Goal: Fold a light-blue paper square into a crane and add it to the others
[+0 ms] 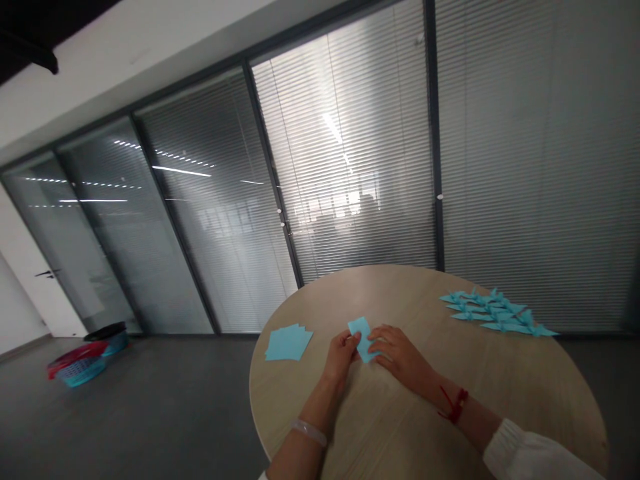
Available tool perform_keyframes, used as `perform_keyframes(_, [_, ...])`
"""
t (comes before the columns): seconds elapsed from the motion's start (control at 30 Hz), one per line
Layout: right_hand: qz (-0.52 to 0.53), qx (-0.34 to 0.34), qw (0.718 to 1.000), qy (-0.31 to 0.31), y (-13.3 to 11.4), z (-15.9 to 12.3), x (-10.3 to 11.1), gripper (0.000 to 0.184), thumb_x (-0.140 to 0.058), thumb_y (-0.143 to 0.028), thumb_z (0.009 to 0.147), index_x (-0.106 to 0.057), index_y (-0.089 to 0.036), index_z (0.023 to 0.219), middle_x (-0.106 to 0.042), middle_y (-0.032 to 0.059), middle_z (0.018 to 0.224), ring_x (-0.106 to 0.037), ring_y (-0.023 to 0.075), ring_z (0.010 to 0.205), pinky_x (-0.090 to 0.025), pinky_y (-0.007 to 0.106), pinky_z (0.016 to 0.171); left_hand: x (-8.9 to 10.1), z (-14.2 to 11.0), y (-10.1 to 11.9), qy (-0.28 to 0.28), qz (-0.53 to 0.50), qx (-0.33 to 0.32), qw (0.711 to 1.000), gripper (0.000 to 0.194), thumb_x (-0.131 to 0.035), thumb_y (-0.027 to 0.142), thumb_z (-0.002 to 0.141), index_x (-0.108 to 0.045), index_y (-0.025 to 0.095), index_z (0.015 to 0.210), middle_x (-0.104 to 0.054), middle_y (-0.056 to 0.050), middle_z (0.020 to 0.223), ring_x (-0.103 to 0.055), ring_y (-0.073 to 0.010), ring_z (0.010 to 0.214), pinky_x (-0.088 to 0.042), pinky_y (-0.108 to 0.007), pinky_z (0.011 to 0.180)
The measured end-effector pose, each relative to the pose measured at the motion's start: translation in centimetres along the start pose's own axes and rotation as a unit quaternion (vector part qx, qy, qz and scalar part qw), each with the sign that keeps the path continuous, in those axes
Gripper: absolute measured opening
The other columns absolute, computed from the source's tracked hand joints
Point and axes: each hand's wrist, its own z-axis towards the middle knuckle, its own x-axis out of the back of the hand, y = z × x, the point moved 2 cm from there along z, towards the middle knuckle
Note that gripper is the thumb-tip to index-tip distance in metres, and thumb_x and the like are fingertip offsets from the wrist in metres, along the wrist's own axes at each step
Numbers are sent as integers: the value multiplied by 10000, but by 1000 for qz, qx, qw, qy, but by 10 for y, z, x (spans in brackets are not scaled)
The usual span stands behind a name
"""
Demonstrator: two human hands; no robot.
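Observation:
A small light-blue sheet of origami paper [361, 327], which looks folded, is between my hands near the middle of the round table [395, 427]. My left hand [341, 353] pinches its left edge between thumb and fingers. From the right, my right hand [401, 355] grips the opposite edge with bent fingers; its thumb is hidden. A loose stack of blue paper sheets [289, 343] lies on the table left of my hands. Over to the right, several folded blue paper cranes [493, 311] sit close together in rows.
Behind the table runs a glass partition with blinds [360, 153]. Two baskets stand on the floor at the left, one with a red liner [79, 363] and one with a dark liner [113, 337]. A white door [43, 293] is at the far left.

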Motion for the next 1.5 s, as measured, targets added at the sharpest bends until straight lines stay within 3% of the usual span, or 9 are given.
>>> perform_keyframes(0.13, [54,-48,996,45,8,1,1,143,-498,-221,887,-641,-223,886,-642,63,951,-556,208,958,-442,384,889,-1,2,-7,-46,22,28,998,492,-760,534,567,-671,113,806,-655,-35,726,-615,-161,655,-503,-295,658])
perform_keyframes(0.37, [124,-142,978,90,20,-1,4,165,-532,-330,848,-638,-203,840,-574,93,1154,-512,226,1099,-390,386,975,-11,-6,-7,-105,37,78,991,621,-586,664,686,-664,89,906,-700,-147,891,-684,-266,792,-537,-387,719])
perform_keyframes(0.43, [150,-163,971,84,21,-1,4,161,-534,-330,836,-630,-201,847,-615,85,1072,-553,216,1024,-416,366,935,-13,-9,-4,-122,40,77,989,640,-569,667,701,-662,76,930,-696,-168,928,-682,-280,828,-539,-386,717])
perform_keyframes(0.57, [168,-217,958,77,22,0,4,105,-569,-308,782,-604,-209,787,-652,34,835,-596,196,844,-453,322,819,-15,-10,-2,-165,81,46,982,563,-707,548,648,-671,87,970,-692,-151,971,-663,-274,896,-526,-360,758])
perform_keyframes(0.7, [206,-251,942,91,23,-1,4,133,-591,-324,752,-575,-221,834,-644,1,783,-608,174,776,-468,279,747,-15,-9,-5,-151,103,36,983,537,-712,554,628,-689,95,906,-708,-124,875,-667,-262,848,-521,-359,751])
perform_keyframes(0.83, [245,-244,935,82,22,-1,3,215,-585,-347,764,-595,-217,935,-671,12,797,-629,183,780,-480,283,747,-15,-10,-5,-132,113,39,984,521,-694,575,628,-695,108,861,-710,-103,818,-675,-268,811,-525,-355,716])
perform_keyframes(1.03, [235,-225,943,69,21,0,3,205,-569,-351,792,-678,-201,880,-693,51,882,-634,203,841,-476,301,787,-14,-9,-8,-132,124,34,983,483,-694,564,631,-696,115,808,-714,-89,770,-678,-252,734,-527,-351,688])
perform_keyframes(1.23, [209,-203,956,48,23,-1,2,197,-579,-353,797,-695,-194,805,-675,48,812,-623,196,790,-465,293,741,-14,-9,-14,-165,134,33,977,477,-667,551,676,-697,110,856,-718,-115,812,-684,-251,740,-527,-354,697])
perform_keyframes(1.5, [200,-202,958,43,22,0,1,176,-558,-322,805,-675,-194,775,-663,42,786,-612,185,766,-456,282,721,-12,-8,-17,-168,140,38,975,478,-648,554,696,-687,104,853,-716,-121,809,-686,-256,745,-528,-362,708])
